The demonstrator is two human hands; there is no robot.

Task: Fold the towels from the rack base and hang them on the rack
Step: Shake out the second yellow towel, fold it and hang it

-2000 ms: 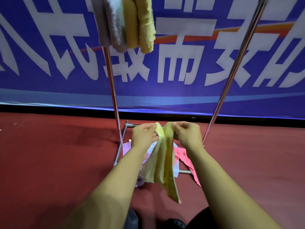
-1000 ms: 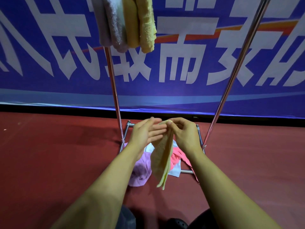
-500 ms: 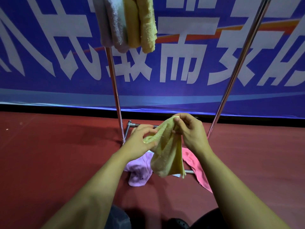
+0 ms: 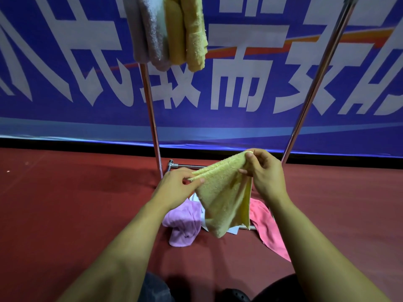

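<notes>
Since half a second ago the hands have pulled apart: left hand [image 4: 177, 185] dropped lower-left, right hand [image 4: 262, 171] stays higher near the right pole, so the yellow towel [image 4: 224, 203] now stretches in a slanted top edge between them instead of bunching. Two seconds ago it hung straight down as a narrow folded strip with both hands close together.

Left hand pinches the towel's lower-left corner between thumb and fingers. Right hand pinches the upper-right corner, fingers curled round it. Towel hangs in air in front of the rack base [image 4: 187, 165], doubled over, its lower tip dangling over the pile, not touching the floor as far as I can tell.

Done so far: folded towels already over the top bar at the left end, a grey towel [image 4: 148, 33] and beside it a yellow hung towel [image 4: 187, 33], touching each other. Exact count unclear, top edge cropped.

Left: the fold in hand looks unfinished, edges not aligned; it then needs hanging. Still on the base, a purple towel [image 4: 185, 223] spilling onto the red floor [image 4: 65, 214], a pink towel [image 4: 268, 227] trailing off the right side, and a white towel [image 4: 231, 229] mostly hidden behind the yellow one. So roughly midway, judging by what's hung versus what's lying down. The left pole [image 4: 152, 118] and right pole [image 4: 314, 83] frame the work; the blue banner [image 4: 239, 127] sits behind.
</notes>
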